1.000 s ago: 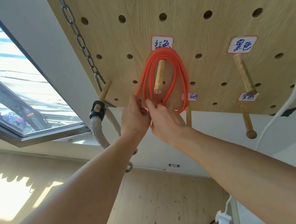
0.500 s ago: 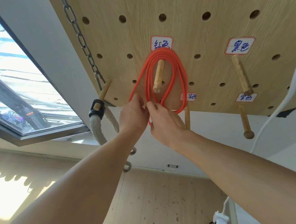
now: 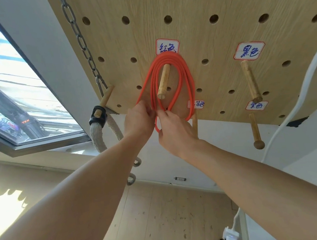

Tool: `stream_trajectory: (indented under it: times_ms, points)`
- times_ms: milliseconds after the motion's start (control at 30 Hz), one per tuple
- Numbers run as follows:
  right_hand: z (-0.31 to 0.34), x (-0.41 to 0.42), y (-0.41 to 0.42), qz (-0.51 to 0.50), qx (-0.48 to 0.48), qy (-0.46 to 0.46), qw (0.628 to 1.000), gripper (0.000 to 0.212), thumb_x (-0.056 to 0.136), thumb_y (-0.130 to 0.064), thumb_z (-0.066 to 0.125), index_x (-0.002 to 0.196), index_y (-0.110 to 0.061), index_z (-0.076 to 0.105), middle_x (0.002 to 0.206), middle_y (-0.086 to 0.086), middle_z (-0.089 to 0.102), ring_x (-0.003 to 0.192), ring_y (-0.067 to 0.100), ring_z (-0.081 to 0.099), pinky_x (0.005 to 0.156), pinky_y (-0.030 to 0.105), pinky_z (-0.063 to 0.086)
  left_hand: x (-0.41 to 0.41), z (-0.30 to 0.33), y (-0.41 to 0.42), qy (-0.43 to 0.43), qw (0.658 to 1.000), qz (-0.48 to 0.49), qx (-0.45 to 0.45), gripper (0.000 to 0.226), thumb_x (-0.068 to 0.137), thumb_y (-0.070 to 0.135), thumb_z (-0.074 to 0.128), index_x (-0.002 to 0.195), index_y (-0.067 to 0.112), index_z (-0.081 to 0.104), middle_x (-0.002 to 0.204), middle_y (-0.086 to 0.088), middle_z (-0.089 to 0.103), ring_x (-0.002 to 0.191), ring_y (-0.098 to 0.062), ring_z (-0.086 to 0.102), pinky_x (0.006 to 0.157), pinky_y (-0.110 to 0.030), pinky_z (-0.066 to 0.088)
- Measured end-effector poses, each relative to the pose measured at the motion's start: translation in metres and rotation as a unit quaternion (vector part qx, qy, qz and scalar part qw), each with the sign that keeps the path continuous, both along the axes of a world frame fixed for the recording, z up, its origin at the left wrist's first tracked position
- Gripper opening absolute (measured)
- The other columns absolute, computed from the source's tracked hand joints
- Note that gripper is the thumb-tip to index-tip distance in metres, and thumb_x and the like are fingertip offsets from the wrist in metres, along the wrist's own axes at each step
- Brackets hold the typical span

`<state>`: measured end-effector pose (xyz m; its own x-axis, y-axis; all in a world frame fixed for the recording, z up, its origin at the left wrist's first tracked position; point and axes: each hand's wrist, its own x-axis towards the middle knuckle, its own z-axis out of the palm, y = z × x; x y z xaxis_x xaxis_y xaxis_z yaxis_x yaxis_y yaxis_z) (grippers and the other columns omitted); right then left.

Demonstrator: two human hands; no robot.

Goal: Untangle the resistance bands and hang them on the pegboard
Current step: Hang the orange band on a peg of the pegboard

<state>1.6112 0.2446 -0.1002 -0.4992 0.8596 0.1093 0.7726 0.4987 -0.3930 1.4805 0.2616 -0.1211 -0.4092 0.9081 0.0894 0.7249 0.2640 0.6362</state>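
The wooden pegboard (image 3: 220, 7) fills the top of the view, full of round holes and paper labels. A red resistance band (image 3: 185, 72) hangs on it in a few loops, draped over the wooden peg (image 3: 163, 82) under a label (image 3: 167, 46) with blue writing.

The left hand (image 3: 138, 119) pinches the left strands low down. The right hand (image 3: 172, 130) has its fingers curled round the bottom of the loops, just beside the left hand — both hold the band, and they almost touch.

The step looks like tidying the loops so they sit neatly. To do it well, the hands should pull down softly and keep every loop behind the tip of the peg, so none slips off the front. It seems best to let go one hand at a time.

There is open room below the board's bottom edge. To the left, a chain (image 3: 80, 42) and a thick rope (image 3: 97, 139) hang on another peg, near the left arm. To the right stand more pegs (image 3: 250, 82) — well apart. A lower peg (image 3: 195, 124) sits just behind the right hand, so that hand should come away gently.
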Motion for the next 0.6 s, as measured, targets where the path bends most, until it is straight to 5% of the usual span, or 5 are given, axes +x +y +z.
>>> stream_trajectory:
  times_ms: [433,600]
  points:
    - [0.008,0.009,-0.008,-0.017,-0.029,0.004,0.999,0.040,0.091,0.000,0.057,0.130,-0.008,0.052,0.117,0.009,0.061,0.101,0.031,0.064,0.069,0.034,0.043,-0.002,0.009,-0.016,0.014,1.000,-0.005,-0.024,0.007,0.085,0.020,0.053,0.080,0.023,0.052,0.075,-0.002,0.070,0.074,-0.021,0.065,0.052,-0.030,0.039]
    - [0.018,0.014,-0.025,-0.024,-0.008,-0.016,1.000,0.046,0.095,-0.005,0.057,0.139,-0.012,0.048,0.121,0.005,0.062,0.107,0.026,0.065,0.085,0.037,0.046,-0.011,0.011,-0.043,0.003,0.999,-0.006,-0.046,0.013,0.085,0.014,0.058,0.084,0.026,0.052,0.081,-0.003,0.071,0.079,-0.023,0.068,0.067,-0.043,0.058]
